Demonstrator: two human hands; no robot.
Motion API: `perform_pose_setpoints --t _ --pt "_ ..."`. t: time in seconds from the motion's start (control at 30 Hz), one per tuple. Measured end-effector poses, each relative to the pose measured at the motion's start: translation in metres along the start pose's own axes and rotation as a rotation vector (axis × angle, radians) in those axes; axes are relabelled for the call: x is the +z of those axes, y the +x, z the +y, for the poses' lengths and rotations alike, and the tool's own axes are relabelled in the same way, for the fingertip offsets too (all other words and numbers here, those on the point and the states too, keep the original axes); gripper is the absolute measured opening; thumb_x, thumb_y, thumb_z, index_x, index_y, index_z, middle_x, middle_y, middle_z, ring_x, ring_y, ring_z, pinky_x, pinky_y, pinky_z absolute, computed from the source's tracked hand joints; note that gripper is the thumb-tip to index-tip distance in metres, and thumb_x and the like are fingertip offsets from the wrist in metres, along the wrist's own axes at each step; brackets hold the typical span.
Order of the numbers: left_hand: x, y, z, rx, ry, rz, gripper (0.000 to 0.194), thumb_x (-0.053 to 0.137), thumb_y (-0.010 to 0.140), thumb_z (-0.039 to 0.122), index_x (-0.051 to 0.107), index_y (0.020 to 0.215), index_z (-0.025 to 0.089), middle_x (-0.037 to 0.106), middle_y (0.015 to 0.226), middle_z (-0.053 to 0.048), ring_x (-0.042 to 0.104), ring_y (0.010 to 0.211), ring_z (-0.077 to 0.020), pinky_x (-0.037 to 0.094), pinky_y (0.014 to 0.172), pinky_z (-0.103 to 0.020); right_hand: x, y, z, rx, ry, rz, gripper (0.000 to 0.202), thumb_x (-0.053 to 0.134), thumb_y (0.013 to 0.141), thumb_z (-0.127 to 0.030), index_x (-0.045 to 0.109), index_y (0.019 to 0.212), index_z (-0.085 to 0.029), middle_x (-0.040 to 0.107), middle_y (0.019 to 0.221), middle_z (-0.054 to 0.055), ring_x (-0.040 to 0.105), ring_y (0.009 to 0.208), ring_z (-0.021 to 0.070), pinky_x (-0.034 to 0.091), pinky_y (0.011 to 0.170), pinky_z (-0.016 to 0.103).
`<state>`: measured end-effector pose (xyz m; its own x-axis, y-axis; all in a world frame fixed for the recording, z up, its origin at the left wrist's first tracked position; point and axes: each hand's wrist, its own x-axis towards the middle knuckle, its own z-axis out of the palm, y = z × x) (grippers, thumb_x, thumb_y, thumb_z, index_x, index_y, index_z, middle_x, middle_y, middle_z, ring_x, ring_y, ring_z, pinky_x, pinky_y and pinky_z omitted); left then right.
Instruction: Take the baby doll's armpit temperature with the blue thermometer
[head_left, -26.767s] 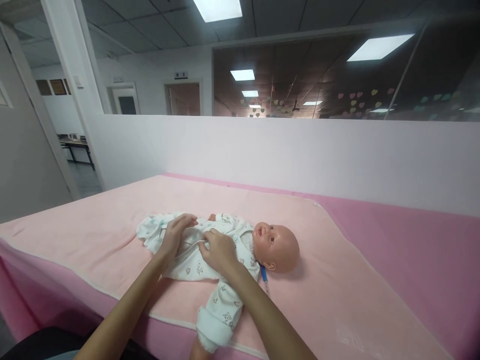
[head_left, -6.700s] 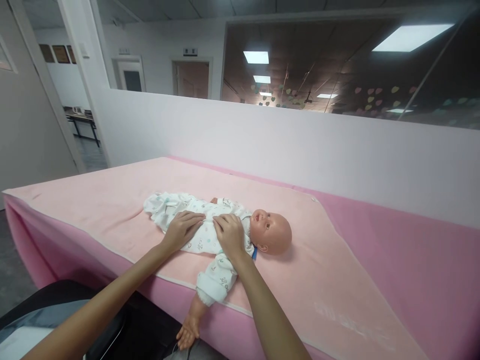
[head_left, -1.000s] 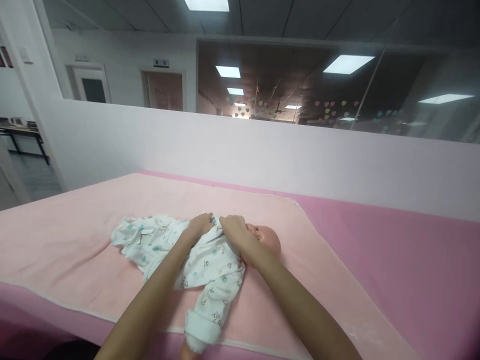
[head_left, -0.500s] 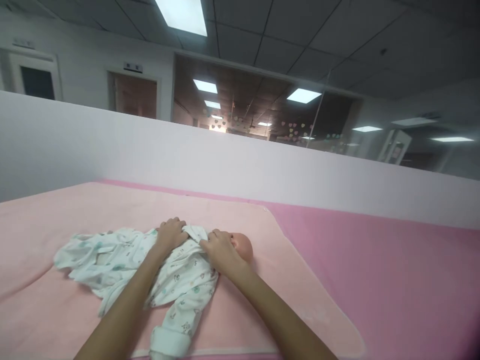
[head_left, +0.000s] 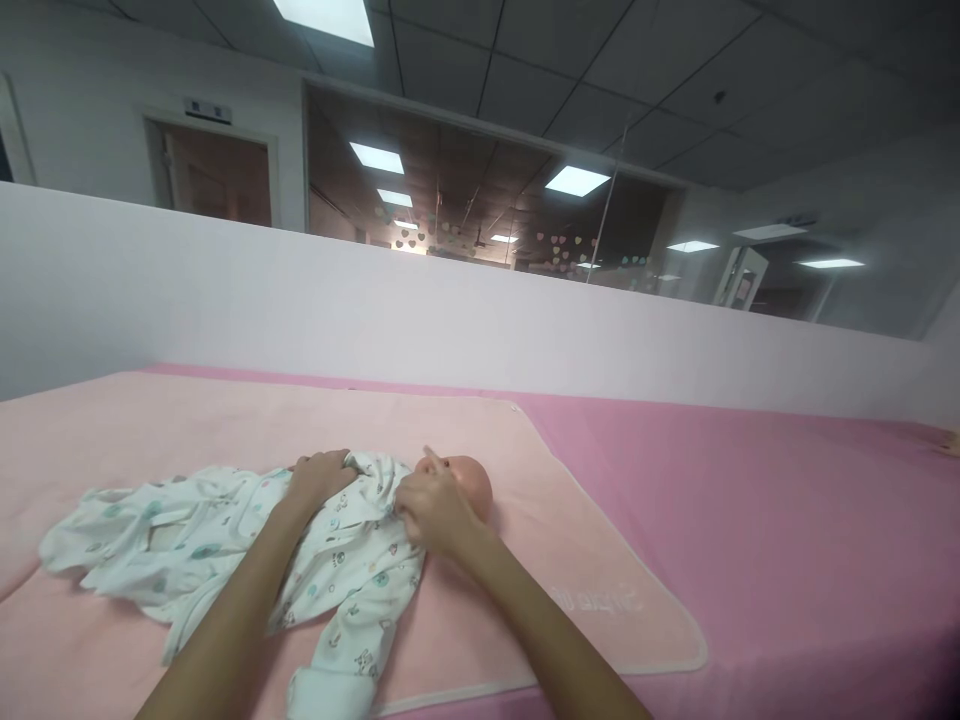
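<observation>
A doll with a bald head (head_left: pixel 474 484) lies on its back, head to the right, on a light pink mat (head_left: pixel 570 560). White printed baby clothes (head_left: pixel 352 560) cover its body, one sleeve stretched toward me and the lower part spread to the left. My left hand (head_left: pixel 322 480) rests on the chest part of the clothes, fingers bent over the far edge of the cloth. At the neck, my right hand (head_left: pixel 433 508) pinches the collar, with its index finger pointing out beside the doll's face.
Darker pink bedding (head_left: pixel 787 510) extends to the right under the mat. A low white wall (head_left: pixel 480 330) runs along the far side. Behind it are a window with heart stickers and a door (head_left: pixel 221 175).
The view has shifted slightly to the right. My right hand has closed at the collar and its index finger now sticks out. My left hand stays on the chest, and the cloth between the hands lies flatter.
</observation>
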<state>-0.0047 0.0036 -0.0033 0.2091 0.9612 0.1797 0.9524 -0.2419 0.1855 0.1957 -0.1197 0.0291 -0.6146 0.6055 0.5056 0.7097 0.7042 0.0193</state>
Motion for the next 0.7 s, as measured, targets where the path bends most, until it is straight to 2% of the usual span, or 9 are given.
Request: perform_pose_setpoints --t 0.07,0.13,0.2,0.3,0.4,0.47,0.6,0.7 --pt "-0.001 -0.001 0.0 -0.002 0.001 -0.009 0.034 0.037 0.07 0.033 0.06 0.093 0.021 0.066 0.099 -0.011 0.057 0.095 -0.0318 0.034 0.079 -0.043 -0.008 -0.005 0.014 0.172 0.154 0.132 0.022 0.038 0.074 -0.009 0.057 0.072 -0.02 0.064 0.079 -0.001 0.054 0.072 0.0118 0.021 0.102 0.04" --pt "-0.002 -0.002 0.001 -0.005 0.007 -0.012 0.033 0.038 0.07 0.032 0.06 0.092 0.021 0.066 0.099 -0.011 0.057 0.095 -0.0316 0.034 0.079 -0.043 -0.014 -0.008 0.031 0.347 0.358 0.237 0.023 0.038 0.078 -0.014 0.06 0.081 -0.021 0.065 0.087 -0.001 0.056 0.078 0.012 0.031 0.096 0.035" --pt "-0.002 -0.002 0.0 -0.004 0.011 -0.008 0.032 0.039 0.07 0.032 0.059 0.092 0.021 0.066 0.098 -0.011 0.057 0.094 -0.031 0.034 0.08 -0.042 -0.015 -0.011 0.049 0.514 0.579 0.275 0.019 0.044 0.077 -0.022 0.062 0.084 -0.021 0.066 0.089 0.0 0.057 0.083 0.0142 0.039 0.086 0.031" --pt "0.0 -0.001 -0.001 0.0 0.016 0.002 0.03 0.04 0.071 0.032 0.058 0.092 0.022 0.067 0.097 -0.01 0.057 0.093 -0.0303 0.035 0.079 -0.042 -0.01 -0.015 0.071 0.696 0.899 0.28 0.024 0.049 0.074 -0.035 0.064 0.08 -0.017 0.067 0.088 0.004 0.059 0.087 0.0179 0.043 0.08 0.029" --pt "0.001 -0.001 -0.001 -0.007 0.025 0.017 0.031 0.041 0.07 0.034 0.058 0.094 0.022 0.066 0.099 -0.009 0.057 0.094 -0.0307 0.035 0.079 -0.042 -0.002 -0.02 0.078 0.774 1.157 0.284 0.037 0.047 0.074 -0.045 0.066 0.081 -0.013 0.068 0.085 0.006 0.061 0.085 0.0198 0.044 0.078 0.03" --pt "-0.001 -0.002 0.001 -0.013 0.025 0.026 0.032 0.041 0.071 0.034 0.058 0.095 0.023 0.066 0.1 -0.009 0.057 0.095 -0.0305 0.035 0.08 -0.042 0.001 -0.023 0.078 0.806 1.278 0.301 0.038 0.049 0.073 -0.046 0.066 0.079 -0.013 0.068 0.081 0.007 0.062 0.082 0.0202 0.045 0.076 0.03" --pt "-0.005 -0.007 0.005 -0.023 0.037 0.034 0.032 0.04 0.073 0.033 0.057 0.097 0.022 0.065 0.101 -0.009 0.056 0.096 -0.0293 0.034 0.081 -0.041 0.003 -0.024 0.08 0.798 1.228 0.407 0.027 0.056 0.068 -0.04 0.064 0.065 -0.015 0.066 0.069 0.003 0.059 0.071 0.0174 0.044 0.071 0.028" --pt "-0.008 -0.008 0.008 -0.026 0.053 0.031 0.031 0.04 0.073 0.033 0.057 0.096 0.021 0.065 0.1 -0.01 0.056 0.096 -0.0293 0.035 0.081 -0.041 0.005 -0.023 0.088 0.786 1.197 0.443 0.023 0.06 0.064 -0.038 0.063 0.062 -0.015 0.064 0.067 0.001 0.056 0.072 0.0164 0.042 0.072 0.027"
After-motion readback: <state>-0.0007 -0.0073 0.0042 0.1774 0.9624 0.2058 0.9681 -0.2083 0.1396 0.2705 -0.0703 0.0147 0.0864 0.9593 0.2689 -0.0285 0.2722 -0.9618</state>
